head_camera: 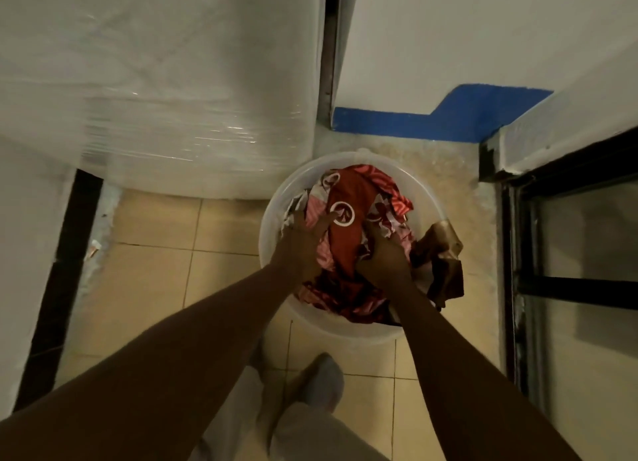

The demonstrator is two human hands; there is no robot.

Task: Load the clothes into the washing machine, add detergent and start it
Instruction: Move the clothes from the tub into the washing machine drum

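Note:
A round white plastic basin [276, 201] stands on the tiled floor, heaped with red and patterned clothes [348, 191]. A brown shiny garment [443, 253] hangs over its right rim. Both my arms reach down into the basin. My left hand [303, 236] presses on the left side of the pile with fingers spread over the cloth. My right hand [383, 253] is dug into the clothes on the right, fingers curled into the fabric. The tall white appliance [165, 81] wrapped in clear plastic film stands at the upper left, right behind the basin.
A white wall with a blue painted base [431, 119] runs behind the basin. A dark-framed door or window [569, 253] is on the right. A white wall with a dark strip [58, 270] is on the left. My feet [321, 381] stand on beige tiles just before the basin.

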